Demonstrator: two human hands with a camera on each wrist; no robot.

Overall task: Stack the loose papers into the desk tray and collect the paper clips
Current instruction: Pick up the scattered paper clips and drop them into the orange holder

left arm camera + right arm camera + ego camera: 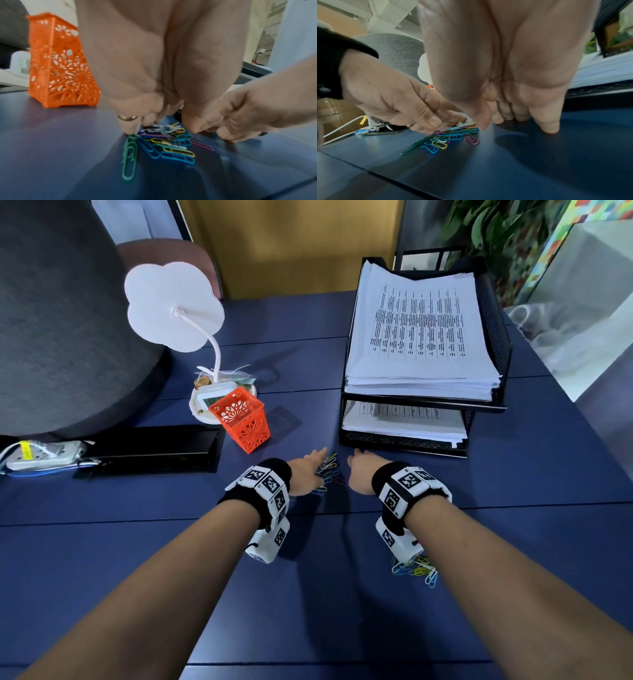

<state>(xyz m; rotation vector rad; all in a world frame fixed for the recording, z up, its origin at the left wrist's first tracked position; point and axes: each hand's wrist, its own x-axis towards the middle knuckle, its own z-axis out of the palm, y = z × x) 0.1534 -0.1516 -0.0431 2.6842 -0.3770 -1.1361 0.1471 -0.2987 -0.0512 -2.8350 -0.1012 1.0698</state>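
A heap of coloured paper clips [328,470] [169,143] [452,136] lies on the blue desk between my hands. My left hand [310,472] [161,119] curls down over the heap, its fingertips and thumb closing on the top clips. A green clip [129,155] hangs at the ring finger. Just right of the heap, my right hand [359,465] [506,120] stands on its fingertips [550,128] on the bare desk and holds nothing. A second heap of clips [416,571] lies under my right wrist. The black two-tier desk tray [496,337] holds stacked printed papers [419,337].
An orange lattice basket [241,422] [60,63] stands left of the hands, tilted against a white lamp base [202,405]. A flat black box [150,448] and a power strip [41,457] lie further left. A grey chair back [61,320] rises at far left.
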